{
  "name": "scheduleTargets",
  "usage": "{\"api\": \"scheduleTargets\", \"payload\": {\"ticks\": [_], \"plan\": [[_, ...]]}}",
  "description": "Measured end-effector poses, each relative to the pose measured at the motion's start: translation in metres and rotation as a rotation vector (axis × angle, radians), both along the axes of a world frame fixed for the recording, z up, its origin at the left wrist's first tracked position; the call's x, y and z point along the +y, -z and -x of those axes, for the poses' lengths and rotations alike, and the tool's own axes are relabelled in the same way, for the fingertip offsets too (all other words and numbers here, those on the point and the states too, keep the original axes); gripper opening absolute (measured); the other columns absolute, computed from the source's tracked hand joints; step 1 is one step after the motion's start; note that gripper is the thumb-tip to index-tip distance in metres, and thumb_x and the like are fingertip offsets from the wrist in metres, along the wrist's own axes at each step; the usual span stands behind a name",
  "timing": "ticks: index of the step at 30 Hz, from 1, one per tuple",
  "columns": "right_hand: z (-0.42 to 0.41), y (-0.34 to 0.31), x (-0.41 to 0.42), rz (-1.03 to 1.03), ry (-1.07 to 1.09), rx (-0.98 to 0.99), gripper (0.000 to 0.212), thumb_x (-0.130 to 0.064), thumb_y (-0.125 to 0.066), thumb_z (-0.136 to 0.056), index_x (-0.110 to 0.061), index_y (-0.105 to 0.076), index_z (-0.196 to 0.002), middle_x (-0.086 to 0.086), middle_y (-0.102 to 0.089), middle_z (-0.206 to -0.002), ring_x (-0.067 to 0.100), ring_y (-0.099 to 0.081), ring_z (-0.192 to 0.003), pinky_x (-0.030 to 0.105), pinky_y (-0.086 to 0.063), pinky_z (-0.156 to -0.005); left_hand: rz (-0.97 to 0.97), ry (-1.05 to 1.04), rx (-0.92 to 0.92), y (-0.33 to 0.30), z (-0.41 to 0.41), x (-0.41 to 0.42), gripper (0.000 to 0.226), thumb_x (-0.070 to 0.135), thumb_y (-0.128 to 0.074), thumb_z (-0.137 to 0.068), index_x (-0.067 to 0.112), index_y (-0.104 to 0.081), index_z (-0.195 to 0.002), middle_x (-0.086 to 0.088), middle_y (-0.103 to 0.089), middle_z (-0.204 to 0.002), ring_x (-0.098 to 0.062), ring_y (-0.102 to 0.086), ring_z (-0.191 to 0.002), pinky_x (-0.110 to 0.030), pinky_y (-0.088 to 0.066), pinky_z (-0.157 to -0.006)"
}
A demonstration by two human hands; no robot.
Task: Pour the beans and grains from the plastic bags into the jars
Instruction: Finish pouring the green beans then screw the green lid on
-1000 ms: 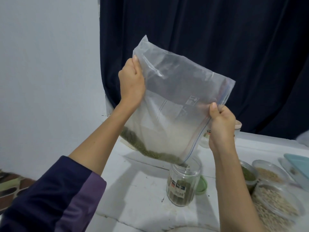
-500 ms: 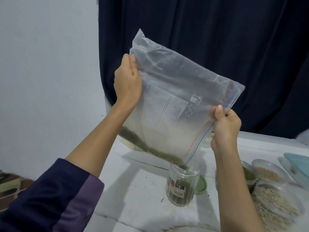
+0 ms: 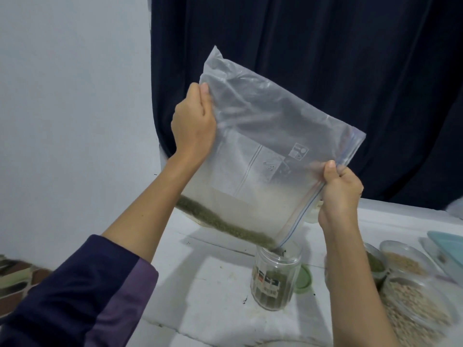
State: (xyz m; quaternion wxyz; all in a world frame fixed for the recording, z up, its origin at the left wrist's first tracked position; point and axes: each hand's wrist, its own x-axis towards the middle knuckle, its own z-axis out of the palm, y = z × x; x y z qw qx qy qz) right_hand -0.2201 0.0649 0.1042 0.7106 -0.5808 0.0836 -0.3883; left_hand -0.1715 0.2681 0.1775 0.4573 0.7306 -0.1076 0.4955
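Note:
I hold a large clear zip-top plastic bag (image 3: 265,156) tilted above the white table. My left hand (image 3: 194,123) grips its upper left edge. My right hand (image 3: 339,190) pinches the zip edge at the lower right. Green beans (image 3: 220,222) lie in a thin band along the bag's lowest side and run to its bottom corner. That corner sits in the mouth of a clear labelled jar (image 3: 274,279), partly filled with green beans.
A green lid (image 3: 304,279) lies behind the jar. At the right stand open jars of grains (image 3: 417,300) (image 3: 400,257) and one of green beans (image 3: 375,264), plus a pale blue lid (image 3: 448,249). A dark curtain (image 3: 325,58) hangs behind the white table (image 3: 208,296).
The bag has tilted further: my left hand has risen slightly and my right hand has shifted right. The band of beans in the bag has thinned.

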Motion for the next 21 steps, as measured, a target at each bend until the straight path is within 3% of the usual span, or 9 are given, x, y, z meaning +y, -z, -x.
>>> {"api": "scheduleTargets", "payload": {"ticks": [2,5,8,11,14,17,21], "plan": [[0.0010,0.0005,-0.0002,-0.004,0.009,-0.007,0.021,-0.017,-0.045,-0.102,-0.010,-0.056,-0.085,-0.004,-0.054,-0.077,0.001,-0.052,-0.067,0.014,-0.042,-0.069,0.002,0.010,-0.004,0.0000,-0.0005,-0.0015,0.038,0.027,-0.029,-0.103,0.025,-0.024,-0.065,0.010,-0.031,-0.058,-0.008,-0.028,-0.050,-0.024,-0.025,-0.050],[0.0025,-0.0008,0.0015,0.043,-0.019,0.000,0.021,-0.014,-0.045,-0.102,-0.006,-0.060,-0.090,-0.006,-0.055,-0.077,-0.005,-0.054,-0.065,0.009,-0.040,-0.069,0.019,0.023,-0.010,-0.0006,-0.0005,-0.0020,0.039,0.025,-0.030,-0.103,0.025,-0.023,-0.064,0.010,-0.030,-0.057,-0.008,-0.027,-0.048,-0.022,-0.023,-0.049],[0.0029,-0.0012,-0.0012,0.026,-0.018,0.011,0.024,-0.017,-0.047,-0.101,-0.010,-0.055,-0.080,-0.003,-0.050,-0.074,0.004,-0.045,-0.065,0.015,-0.040,-0.066,0.014,0.045,-0.014,-0.0001,-0.0010,-0.0029,0.040,0.024,-0.030,-0.103,0.025,-0.023,-0.064,0.011,-0.029,-0.056,-0.007,-0.026,-0.047,-0.019,-0.024,-0.048],[0.0040,-0.0020,-0.0013,0.063,-0.071,0.033,0.027,-0.016,-0.048,-0.101,0.005,-0.061,-0.091,0.005,-0.055,-0.081,0.009,-0.047,-0.072,0.019,-0.041,-0.068,-0.003,0.046,-0.011,-0.0007,-0.0004,-0.0031,0.040,0.023,-0.030,-0.103,0.025,-0.024,-0.064,0.010,-0.029,-0.056,-0.007,-0.027,-0.048,-0.019,-0.025,-0.047],[0.0056,-0.0040,-0.0036,0.042,-0.040,0.036,0.022,-0.018,-0.049,-0.101,0.000,-0.059,-0.092,0.004,-0.048,-0.076,0.012,-0.044,-0.073,0.027,-0.038,-0.075,-0.010,0.059,-0.024,-0.0017,-0.0009,-0.0018,0.040,0.024,-0.030,-0.103,0.025,-0.023,-0.064,0.010,-0.029,-0.057,-0.007,-0.026,-0.048,-0.019,-0.025,-0.048],[0.0047,-0.0033,-0.0033,0.065,-0.061,0.049,0.032,-0.019,-0.048,-0.101,0.012,-0.058,-0.096,0.009,-0.053,-0.083,0.018,-0.047,-0.080,0.028,-0.040,-0.076,0.006,0.060,-0.037,-0.0025,-0.0015,0.0009,0.039,0.025,-0.030,-0.103,0.025,-0.024,-0.065,0.010,-0.029,-0.057,-0.007,-0.026,-0.048,-0.020,-0.024,-0.049],[0.0048,-0.0051,-0.0015,0.064,-0.042,0.049,0.024,-0.019,-0.048,-0.101,-0.003,-0.058,-0.086,0.000,-0.051,-0.076,0.011,-0.046,-0.074,0.023,-0.040,-0.071,0.010,0.059,-0.033,-0.0015,-0.0022,0.0012,0.039,0.025,-0.030,-0.103,0.025,-0.023,-0.065,0.011,-0.028,-0.057,-0.005,-0.030,-0.047,-0.020,-0.024,-0.049]]}}
